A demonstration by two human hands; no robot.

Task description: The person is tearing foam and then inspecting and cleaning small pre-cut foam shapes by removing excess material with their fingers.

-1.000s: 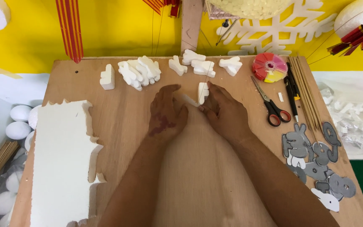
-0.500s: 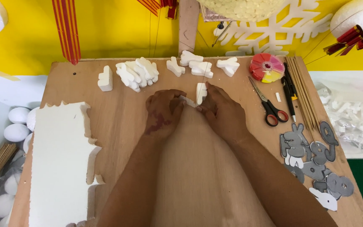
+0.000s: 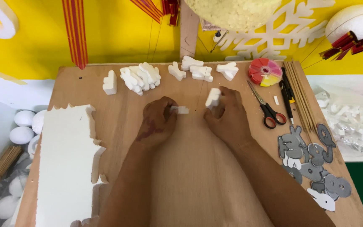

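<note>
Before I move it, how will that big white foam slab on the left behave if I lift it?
The foam slab is probably light for its size and fairly stiff. Its jagged cut edge suggests it crumbles or snaps easily, so thin tabs may break. Flat-lying, it should slide rather than roll.

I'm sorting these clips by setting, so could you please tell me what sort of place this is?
Probably a craft workshop: a wooden table with cut foam pieces, a foam sheet, scissors and a foam snowflake on the yellow wall.
</note>
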